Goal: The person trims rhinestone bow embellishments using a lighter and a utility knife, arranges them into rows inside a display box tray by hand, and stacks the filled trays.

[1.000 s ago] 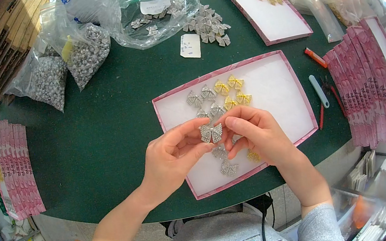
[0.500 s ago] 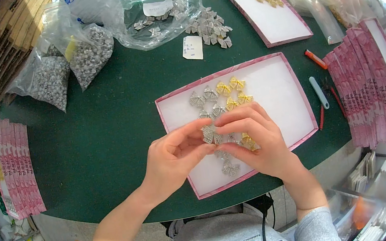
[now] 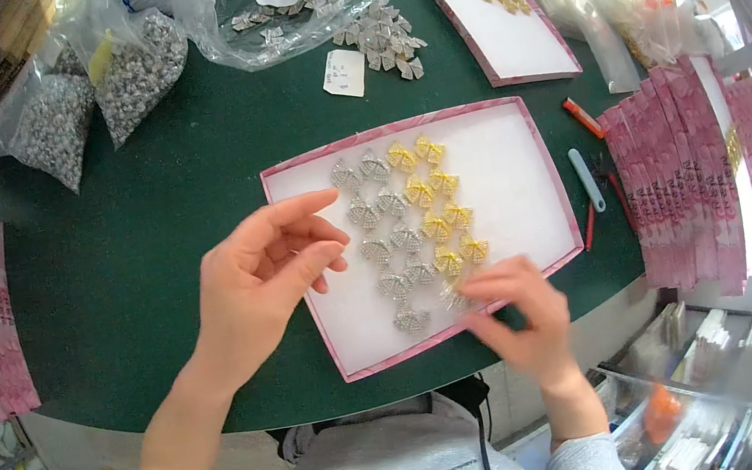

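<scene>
A shallow pink-edged tray with a white bottom holds silver bows in columns on its left side and gold bows beside them. Over the tray's left edge, my left hand has its fingers apart and nothing between them. My right hand is near the front of the tray, below the gold bows, its thumb and fingertips blurred around a small bow. Motion smears that bow, so its details are unclear.
Behind the tray lie loose silver bows, a paper label and clear bags of silver pieces. A second tray stands back right. Pens and a light-blue tool lie right, beside stacked pink trays.
My hands have separated. My left hand has moved left and let go of the silver bow; my right hand has moved down toward the tray's front with a bow. The whole view has shifted slightly.
</scene>
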`<action>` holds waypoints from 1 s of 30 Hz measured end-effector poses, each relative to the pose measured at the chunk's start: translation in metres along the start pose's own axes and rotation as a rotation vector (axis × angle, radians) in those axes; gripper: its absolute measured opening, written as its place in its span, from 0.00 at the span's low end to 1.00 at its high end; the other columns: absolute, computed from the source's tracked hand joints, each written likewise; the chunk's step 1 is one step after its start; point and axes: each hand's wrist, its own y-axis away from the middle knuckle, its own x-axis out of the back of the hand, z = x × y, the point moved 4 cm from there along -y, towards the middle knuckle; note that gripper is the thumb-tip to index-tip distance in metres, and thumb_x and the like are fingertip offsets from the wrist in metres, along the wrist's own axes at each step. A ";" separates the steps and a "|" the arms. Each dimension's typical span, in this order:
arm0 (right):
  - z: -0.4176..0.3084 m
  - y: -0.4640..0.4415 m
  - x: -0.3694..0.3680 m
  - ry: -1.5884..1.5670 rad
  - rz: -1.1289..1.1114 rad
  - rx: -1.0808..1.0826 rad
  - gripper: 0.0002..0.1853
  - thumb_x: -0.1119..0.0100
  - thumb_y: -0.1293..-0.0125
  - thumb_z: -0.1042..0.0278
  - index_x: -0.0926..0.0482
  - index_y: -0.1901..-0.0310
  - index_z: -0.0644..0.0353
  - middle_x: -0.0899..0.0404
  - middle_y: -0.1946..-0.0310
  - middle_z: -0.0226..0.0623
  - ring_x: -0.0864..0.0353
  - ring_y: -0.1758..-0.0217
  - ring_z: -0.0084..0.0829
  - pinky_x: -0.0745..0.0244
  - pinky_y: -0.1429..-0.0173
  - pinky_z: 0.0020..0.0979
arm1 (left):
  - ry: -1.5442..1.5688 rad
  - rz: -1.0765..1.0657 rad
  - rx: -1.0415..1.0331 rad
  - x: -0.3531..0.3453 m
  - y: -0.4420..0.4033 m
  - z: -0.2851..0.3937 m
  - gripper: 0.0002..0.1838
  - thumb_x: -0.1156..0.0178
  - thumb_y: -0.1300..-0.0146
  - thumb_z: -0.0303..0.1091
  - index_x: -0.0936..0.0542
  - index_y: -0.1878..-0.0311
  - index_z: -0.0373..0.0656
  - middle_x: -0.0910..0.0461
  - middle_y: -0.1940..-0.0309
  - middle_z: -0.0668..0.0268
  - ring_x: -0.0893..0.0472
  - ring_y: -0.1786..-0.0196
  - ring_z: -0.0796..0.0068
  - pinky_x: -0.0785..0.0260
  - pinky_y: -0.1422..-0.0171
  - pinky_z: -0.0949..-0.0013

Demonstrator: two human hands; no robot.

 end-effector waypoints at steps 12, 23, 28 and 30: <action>-0.007 0.012 -0.020 0.313 -0.011 0.123 0.13 0.33 0.57 0.73 0.21 0.65 0.57 0.24 0.65 0.29 0.27 0.64 0.32 0.31 0.62 0.30 | -0.335 -0.069 -0.194 -0.011 0.005 0.004 0.13 0.42 0.45 0.21 0.22 0.55 0.40 0.22 0.65 0.65 0.22 0.66 0.80 0.32 0.67 0.80; -0.003 0.006 -0.009 0.284 -0.100 0.123 0.14 0.35 0.57 0.71 0.22 0.64 0.57 0.26 0.64 0.29 0.29 0.61 0.33 0.32 0.58 0.31 | -1.051 -0.268 -0.724 -0.076 0.030 0.003 0.14 0.36 0.58 0.34 0.22 0.65 0.43 0.23 0.66 0.68 0.23 0.64 0.71 0.31 0.66 0.72; 0.005 0.000 0.011 0.300 -0.169 0.132 0.17 0.36 0.59 0.73 0.24 0.62 0.58 0.27 0.63 0.30 0.29 0.60 0.34 0.31 0.56 0.30 | -1.155 -0.337 -0.721 -0.082 0.028 0.000 0.14 0.37 0.58 0.36 0.22 0.66 0.43 0.24 0.66 0.70 0.25 0.64 0.74 0.35 0.68 0.73; 0.007 -0.005 0.011 0.288 -0.208 0.185 0.18 0.38 0.59 0.72 0.25 0.61 0.59 0.27 0.63 0.31 0.29 0.60 0.33 0.31 0.57 0.29 | -1.174 -0.337 -0.745 -0.085 0.027 -0.001 0.13 0.38 0.58 0.35 0.22 0.67 0.43 0.25 0.66 0.71 0.25 0.64 0.74 0.36 0.68 0.73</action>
